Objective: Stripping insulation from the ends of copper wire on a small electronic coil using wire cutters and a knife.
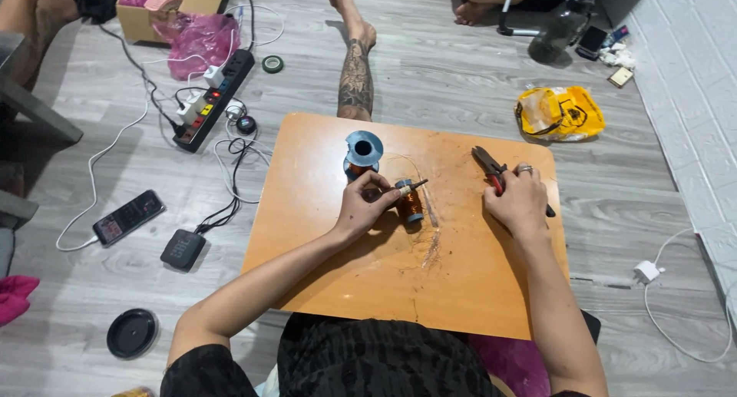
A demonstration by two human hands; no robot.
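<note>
Both hands are working: left hand (pixel 361 206) is pinching a small copper coil (pixel 410 201) lying just right of it, right hand (pixel 519 201) is gripping pliers (pixel 491 169) farther off.

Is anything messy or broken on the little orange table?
Yes. Loose copper wire scraps lie strewn on the orange table, below the small coil at the left hand. Nothing looks broken.

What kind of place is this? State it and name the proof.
Likely a home floor used as a makeshift workspace: a low wooden board on grey laminate flooring, a power strip with chargers, and a cardboard box.
</note>
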